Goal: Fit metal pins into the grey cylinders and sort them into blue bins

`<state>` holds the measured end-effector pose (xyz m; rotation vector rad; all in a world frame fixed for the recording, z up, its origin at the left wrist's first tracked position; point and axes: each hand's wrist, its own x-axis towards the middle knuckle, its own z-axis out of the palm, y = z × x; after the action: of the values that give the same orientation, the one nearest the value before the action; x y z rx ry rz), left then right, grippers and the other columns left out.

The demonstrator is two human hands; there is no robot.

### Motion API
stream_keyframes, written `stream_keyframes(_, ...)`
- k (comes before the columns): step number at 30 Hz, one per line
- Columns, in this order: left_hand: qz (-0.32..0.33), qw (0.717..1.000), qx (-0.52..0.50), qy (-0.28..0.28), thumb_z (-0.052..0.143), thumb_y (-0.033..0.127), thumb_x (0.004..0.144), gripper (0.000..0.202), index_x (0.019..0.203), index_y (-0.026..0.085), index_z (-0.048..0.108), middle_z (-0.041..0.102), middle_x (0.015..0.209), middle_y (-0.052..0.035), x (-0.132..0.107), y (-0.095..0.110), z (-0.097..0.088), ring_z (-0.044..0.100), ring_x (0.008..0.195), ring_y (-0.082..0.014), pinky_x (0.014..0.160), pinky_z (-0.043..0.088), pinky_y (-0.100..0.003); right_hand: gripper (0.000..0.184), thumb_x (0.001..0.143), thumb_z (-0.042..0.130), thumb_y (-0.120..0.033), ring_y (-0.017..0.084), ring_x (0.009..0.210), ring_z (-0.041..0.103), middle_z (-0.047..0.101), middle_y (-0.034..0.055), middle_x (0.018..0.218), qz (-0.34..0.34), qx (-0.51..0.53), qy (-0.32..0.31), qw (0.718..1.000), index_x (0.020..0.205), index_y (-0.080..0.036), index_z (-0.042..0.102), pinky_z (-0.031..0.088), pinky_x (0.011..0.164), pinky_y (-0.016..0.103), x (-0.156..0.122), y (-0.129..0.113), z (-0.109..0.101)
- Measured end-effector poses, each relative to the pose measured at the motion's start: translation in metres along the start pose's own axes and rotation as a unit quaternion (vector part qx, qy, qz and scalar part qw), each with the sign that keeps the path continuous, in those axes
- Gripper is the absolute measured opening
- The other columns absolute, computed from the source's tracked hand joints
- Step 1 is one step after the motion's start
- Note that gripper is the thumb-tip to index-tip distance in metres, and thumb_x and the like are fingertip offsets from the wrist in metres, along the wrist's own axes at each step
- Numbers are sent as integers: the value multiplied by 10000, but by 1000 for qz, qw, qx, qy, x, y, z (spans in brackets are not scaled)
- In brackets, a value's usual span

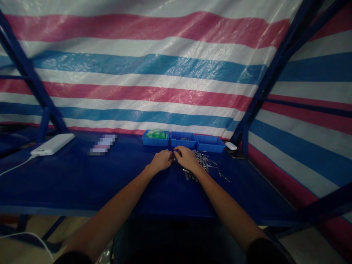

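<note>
My left hand (163, 160) and my right hand (187, 158) meet over the blue table, fingertips almost touching. Both have curled, closed fingers. Whatever they pinch between them is too small and too hidden to name; a tiny pale spot shows near the fingertips. Beside and partly under my right hand lies a loose pile of thin silver metal pins (203, 160). Nearer to me, several short, thicker metal cylinders (187, 176) lie by my right wrist, which covers part of them.
Behind my hands stand three blue bins: one with green plastic packaging (156, 134), a middle bin (183, 144) with small metal parts, and a right bin (210, 147). A white case (231, 146) lies on a dark flat object. Leftward are a white power bank (53, 144) and a blurred-out item (103, 144).
</note>
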<state>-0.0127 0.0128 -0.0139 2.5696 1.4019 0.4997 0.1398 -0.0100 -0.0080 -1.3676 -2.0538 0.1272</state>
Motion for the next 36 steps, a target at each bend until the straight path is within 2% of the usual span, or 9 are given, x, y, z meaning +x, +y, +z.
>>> stream_keyframes(4, 5, 996, -84, 41, 437, 228, 817, 156, 860, 168, 575, 620, 845, -76, 6, -7, 2, 584, 836, -197, 744, 426, -289, 185, 789, 475, -142, 143, 701, 513, 579, 29, 774, -36, 9, -22, 999, 934, -178, 584, 374, 678, 260, 1, -1, 1)
stream_keyframes(8, -6, 968, -222, 116, 454, 259, 819, 225, 1027, 178, 483, 596, 682, -1, 7, -1, -5, 575, 640, -148, 610, 421, -245, 218, 754, 508, -125, 132, 644, 502, 555, -9, 709, -42, 49, -24, 998, 959, -191, 544, 358, 608, 234, -1, 0, -4)
stream_keyframes(13, -3, 954, -264, 146, 434, 266, 823, 219, 1017, 169, 472, 552, 621, 30, 3, 10, -15, 539, 584, -121, 580, 400, -227, 123, 818, 474, -202, 129, 610, 510, 560, -17, 671, -34, 60, -10, 998, 923, -198, 538, 335, 571, 222, 1, 0, -9)
stream_keyframes(20, 56, 955, -259, 129, 486, 246, 783, 151, 901, 166, 535, 614, 814, -31, 1, 13, -16, 575, 750, -144, 643, 424, -238, 310, 908, 317, -261, 133, 582, 511, 567, 16, 624, -3, 22, 13, 1000, 692, -180, 524, 305, 555, 239, 2, -2, -14)
stream_keyframes(22, 54, 957, -250, 137, 488, 241, 783, 151, 900, 165, 545, 616, 819, -35, 1, 13, -16, 573, 756, -148, 656, 427, -245, 307, 908, 323, -282, 128, 579, 506, 564, 8, 623, -2, 34, 20, 999, 714, -180, 538, 309, 551, 233, 2, -2, -15)
stream_keyframes(26, 30, 955, -251, 155, 412, 318, 841, 215, 845, 161, 559, 621, 799, -35, 1, 13, -18, 569, 752, -153, 679, 424, -254, 200, 855, 454, -331, 121, 574, 510, 583, -14, 664, -9, 70, 20, 997, 937, -186, 564, 330, 548, 221, -2, -5, -19)
stream_keyframes(30, 11, 956, -256, 143, 334, 363, 877, 310, 747, 171, 539, 599, 720, -12, 1, 13, -16, 558, 702, -140, 672, 411, -243, 227, 871, 413, -306, 122, 581, 509, 582, -3, 644, -29, 40, 6, 999, 778, -189, 584, 329, 543, 223, -2, -8, -23)
stream_keyframes(33, -9, 961, -255, 111, 283, 378, 895, 353, 787, 174, 550, 600, 738, -17, -2, 19, -11, 554, 726, -149, 693, 407, -259, 286, 877, 390, -326, 131, 564, 506, 574, 8, 615, -4, -8, 30, 1000, 712, -189, 578, 337, 543, 235, 15, -3, -27)
stream_keyframes(36, 20, 976, -202, 80, 349, 392, 876, 312, 876, 172, 570, 604, 843, -44, -7, 27, -7, 527, 836, -179, 774, 394, -303, 232, 849, 437, -343, 168, 666, 545, 610, 53, 742, 19, -46, 93, 994, 862, -176, 597, 396, 637, 270, 42, 10, -39)
